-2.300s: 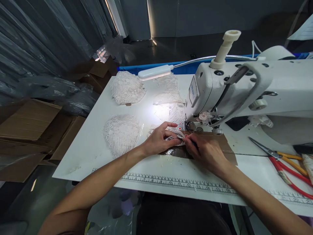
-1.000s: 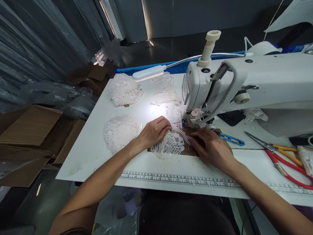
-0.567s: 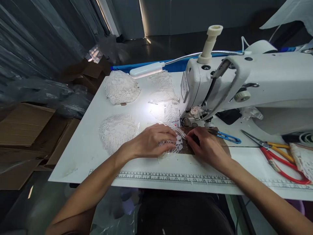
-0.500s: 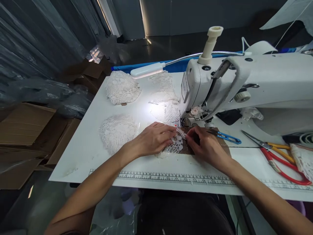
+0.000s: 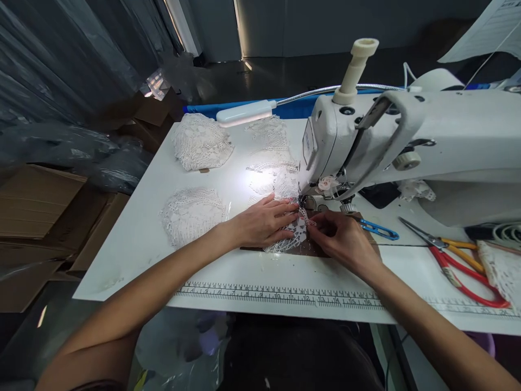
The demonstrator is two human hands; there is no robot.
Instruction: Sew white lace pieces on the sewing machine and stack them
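Note:
My left hand (image 5: 268,222) lies flat with fingers stretched out, pressing on a piece of white lace (image 5: 288,244) beside the needle area of a white sewing machine (image 5: 366,138). Between the thumb and fingertips of my right hand (image 5: 345,239) is the end of a narrow lace trim (image 5: 308,217), pinched just right of the left fingertips. Under the lace a brown sheet (image 5: 319,248) shows in part. Blue thread snips (image 5: 379,229) rest just behind and right of my right hand. The fingers hide some of the lace.
Piles of white lace (image 5: 195,214) occupy the left of the table, with more lace (image 5: 271,141) behind my left hand. A lamp (image 5: 246,113) hangs over them. Red- and yellow-handled scissors (image 5: 456,260) lie at right. A printed ruler (image 5: 264,296) follows the front edge. Cardboard boxes (image 5: 38,201) stand left.
My left hand has flattened and its fingers have stretched toward the needle area. The lace trim now sits closer to the presser foot, its end still pinched by my right hand.

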